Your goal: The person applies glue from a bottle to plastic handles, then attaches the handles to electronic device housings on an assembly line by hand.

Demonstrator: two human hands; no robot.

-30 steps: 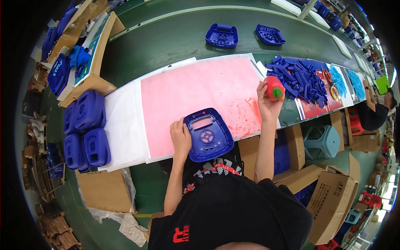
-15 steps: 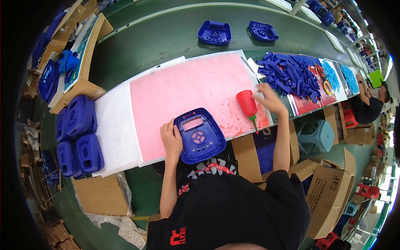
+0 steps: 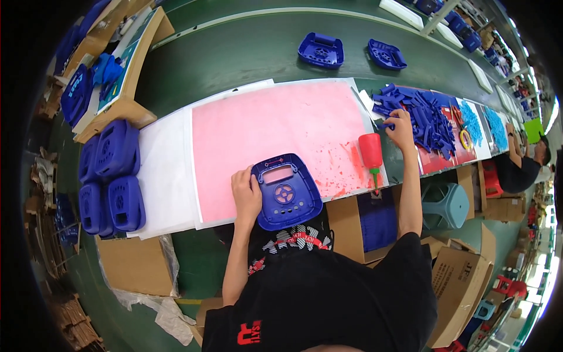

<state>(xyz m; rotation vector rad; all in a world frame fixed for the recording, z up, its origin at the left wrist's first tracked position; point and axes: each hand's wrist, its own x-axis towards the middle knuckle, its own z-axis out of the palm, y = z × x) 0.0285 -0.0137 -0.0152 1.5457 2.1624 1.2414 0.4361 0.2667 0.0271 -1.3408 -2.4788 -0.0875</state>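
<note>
The left hand [image 3: 246, 190] has its grip closed on a hollow blue plastic shell [image 3: 300, 193] to its right, likely to steady it, while the right hand [image 3: 402, 128] pinches a small blue plastic piece [image 3: 384, 125].

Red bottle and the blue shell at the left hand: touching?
Apart: the head view shows pink sheet between the red bottle and blue shell.

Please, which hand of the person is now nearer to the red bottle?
The right. The right hand is just beyond the red bottle and slightly to its right, at the pile of blue pieces. The left hand is farther, left of it, at the blue shell's left edge.
</note>
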